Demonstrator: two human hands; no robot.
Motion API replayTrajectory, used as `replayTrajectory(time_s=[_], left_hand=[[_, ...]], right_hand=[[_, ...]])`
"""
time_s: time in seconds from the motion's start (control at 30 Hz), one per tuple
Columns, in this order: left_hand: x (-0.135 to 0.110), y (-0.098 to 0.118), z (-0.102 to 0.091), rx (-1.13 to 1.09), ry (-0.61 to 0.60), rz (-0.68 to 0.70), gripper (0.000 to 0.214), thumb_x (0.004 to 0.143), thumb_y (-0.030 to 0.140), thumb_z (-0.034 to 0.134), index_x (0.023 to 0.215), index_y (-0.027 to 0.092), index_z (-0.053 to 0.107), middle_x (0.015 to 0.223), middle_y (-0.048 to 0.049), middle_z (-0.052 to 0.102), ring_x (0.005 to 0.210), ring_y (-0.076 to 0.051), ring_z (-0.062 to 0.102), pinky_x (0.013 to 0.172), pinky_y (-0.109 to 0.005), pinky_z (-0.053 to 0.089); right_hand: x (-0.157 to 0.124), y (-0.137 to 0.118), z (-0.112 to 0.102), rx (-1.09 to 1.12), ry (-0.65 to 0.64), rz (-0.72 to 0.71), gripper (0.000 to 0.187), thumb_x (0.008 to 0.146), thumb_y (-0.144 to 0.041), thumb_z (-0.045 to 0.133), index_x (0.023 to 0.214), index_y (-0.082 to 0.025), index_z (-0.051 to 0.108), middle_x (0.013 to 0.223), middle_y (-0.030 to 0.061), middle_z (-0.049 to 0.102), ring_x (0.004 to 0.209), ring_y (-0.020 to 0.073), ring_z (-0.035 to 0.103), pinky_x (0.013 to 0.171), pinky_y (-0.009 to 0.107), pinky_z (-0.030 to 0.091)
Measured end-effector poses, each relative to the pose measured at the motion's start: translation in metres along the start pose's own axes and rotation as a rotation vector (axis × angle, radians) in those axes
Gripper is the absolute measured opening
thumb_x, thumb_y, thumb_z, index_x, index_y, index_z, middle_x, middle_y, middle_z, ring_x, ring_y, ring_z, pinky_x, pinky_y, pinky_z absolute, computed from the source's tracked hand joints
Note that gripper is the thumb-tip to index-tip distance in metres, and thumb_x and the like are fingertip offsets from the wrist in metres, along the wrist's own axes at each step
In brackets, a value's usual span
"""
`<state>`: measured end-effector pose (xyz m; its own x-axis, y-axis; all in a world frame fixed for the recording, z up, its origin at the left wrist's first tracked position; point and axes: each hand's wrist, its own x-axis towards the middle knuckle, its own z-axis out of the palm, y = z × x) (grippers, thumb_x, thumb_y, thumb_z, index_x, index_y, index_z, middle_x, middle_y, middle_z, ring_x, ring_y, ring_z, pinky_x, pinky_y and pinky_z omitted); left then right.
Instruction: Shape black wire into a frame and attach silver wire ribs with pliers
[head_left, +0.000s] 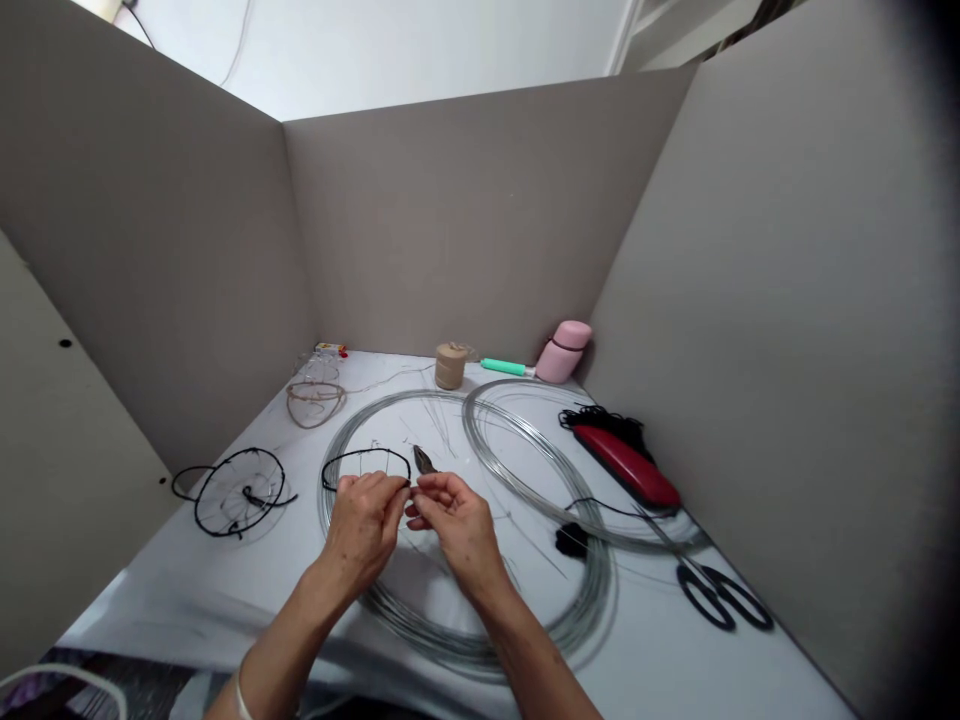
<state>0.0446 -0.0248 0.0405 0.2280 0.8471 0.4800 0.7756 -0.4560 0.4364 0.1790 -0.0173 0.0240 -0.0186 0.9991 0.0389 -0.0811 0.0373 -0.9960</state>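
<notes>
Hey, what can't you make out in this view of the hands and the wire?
Where the black wire loop ends: head view, hidden by the left hand and the right hand.
Handles of the pliers: head view, hidden behind the right hand.
Label on the small packet: head view, too small.
White cord: head view, cut off by the bottom edge.

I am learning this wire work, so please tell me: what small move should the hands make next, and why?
Probably bring the small pliers to the black wire ring, where the left hand and right hand meet at its end, because the pliers' tip sits just beside them.
</notes>
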Motion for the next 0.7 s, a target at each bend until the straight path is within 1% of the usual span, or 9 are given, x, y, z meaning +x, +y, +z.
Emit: replayTrajectory(time_s=[0.03, 0.1, 0.17, 0.23, 0.33, 0.43, 0.57, 0.63, 0.7], left_hand=[[0.001, -0.001, -0.002, -0.018, 0.010, -0.022, 0.024, 0.088, 0.021, 0.042, 0.082, 0.018, 0.065, 0.070, -0.0034, 0.063, 0.068, -0.017, 0.057, 0.068, -0.031, 0.035], [0.002, -0.002, -0.005, -0.055, 0.034, -0.064, 0.025, 0.088, 0.023, 0.042, 0.080, 0.018, 0.066, 0.066, -0.0024, 0.062, 0.067, -0.016, 0.057, 0.067, -0.030, 0.034], [0.003, -0.004, -0.005, -0.062, 0.040, -0.076, 0.026, 0.089, 0.024, 0.043, 0.079, 0.018, 0.066, 0.064, -0.0019, 0.061, 0.065, -0.016, 0.056, 0.067, -0.030, 0.034], [0.004, -0.006, -0.003, -0.046, 0.028, -0.048, 0.027, 0.089, 0.023, 0.042, 0.079, 0.018, 0.066, 0.066, -0.0025, 0.062, 0.066, -0.016, 0.056, 0.067, -0.030, 0.033], [0.007, -0.007, -0.001, -0.018, 0.010, 0.018, 0.026, 0.088, 0.020, 0.041, 0.079, 0.018, 0.065, 0.069, -0.0034, 0.063, 0.069, -0.017, 0.055, 0.068, -0.031, 0.032], [0.012, -0.010, -0.007, -0.010, 0.005, 0.034, 0.023, 0.087, 0.021, 0.044, 0.080, 0.019, 0.066, 0.068, -0.0025, 0.061, 0.068, -0.016, 0.054, 0.067, -0.031, 0.030], [0.025, -0.014, -0.031, -0.066, -0.012, 0.023, 0.022, 0.086, 0.025, 0.048, 0.078, 0.018, 0.067, 0.063, -0.0005, 0.058, 0.062, -0.014, 0.052, 0.066, -0.029, 0.030], [0.032, -0.015, -0.045, -0.146, -0.012, 0.025, 0.024, 0.085, 0.026, 0.048, 0.073, 0.017, 0.067, 0.060, 0.0001, 0.055, 0.060, -0.013, 0.050, 0.065, -0.028, 0.032], [0.038, -0.015, -0.057, -0.246, -0.009, 0.029, 0.026, 0.084, 0.027, 0.047, 0.071, 0.017, 0.067, 0.059, 0.0004, 0.052, 0.058, -0.012, 0.048, 0.061, -0.026, 0.033]], right_hand=[[-0.003, -0.001, -0.003, -0.035, 0.013, -0.019, 0.026, 0.066, -0.036, 0.059, 0.083, -0.018, 0.056, 0.075, 0.0033, 0.062, 0.064, 0.0175, 0.061, 0.058, 0.033, 0.052], [-0.009, 0.001, -0.014, -0.237, 0.067, -0.110, 0.020, 0.070, -0.032, 0.057, 0.083, -0.018, 0.058, 0.084, 0.0069, 0.062, 0.076, 0.0214, 0.060, 0.068, 0.037, 0.050], [-0.015, 0.005, -0.028, -0.719, 0.160, -0.279, 0.015, 0.073, -0.026, 0.054, 0.084, -0.018, 0.060, 0.092, 0.0103, 0.062, 0.090, 0.0263, 0.055, 0.077, 0.041, 0.045], [-0.021, 0.012, -0.041, -1.132, 0.180, -0.295, 0.015, 0.074, -0.026, 0.056, 0.085, -0.017, 0.060, 0.093, 0.0116, 0.062, 0.090, 0.0287, 0.054, 0.075, 0.041, 0.044], [-0.026, 0.018, -0.047, -1.453, 0.095, -0.236, 0.015, 0.077, -0.031, 0.056, 0.083, -0.018, 0.060, 0.085, 0.0094, 0.062, 0.084, 0.0271, 0.055, 0.069, 0.036, 0.043], [-0.024, 0.018, -0.038, -1.556, 0.041, -0.235, 0.016, 0.080, -0.030, 0.051, 0.081, -0.017, 0.061, 0.089, 0.0116, 0.061, 0.087, 0.0280, 0.054, 0.070, 0.036, 0.042], [-0.015, 0.013, -0.032, -1.418, 0.046, -0.149, 0.012, 0.076, -0.019, 0.050, 0.078, -0.013, 0.061, 0.092, 0.0166, 0.060, 0.093, 0.0306, 0.053, 0.074, 0.037, 0.040], [-0.010, 0.009, -0.038, -1.319, 0.056, -0.107, 0.010, 0.075, -0.020, 0.050, 0.071, -0.015, 0.058, 0.086, 0.0150, 0.060, 0.087, 0.0286, 0.055, 0.070, 0.035, 0.040], [-0.006, 0.003, -0.050, -1.260, 0.055, -0.083, 0.017, 0.076, -0.027, 0.048, 0.063, -0.018, 0.053, 0.073, 0.0096, 0.060, 0.072, 0.0236, 0.057, 0.062, 0.032, 0.041]])
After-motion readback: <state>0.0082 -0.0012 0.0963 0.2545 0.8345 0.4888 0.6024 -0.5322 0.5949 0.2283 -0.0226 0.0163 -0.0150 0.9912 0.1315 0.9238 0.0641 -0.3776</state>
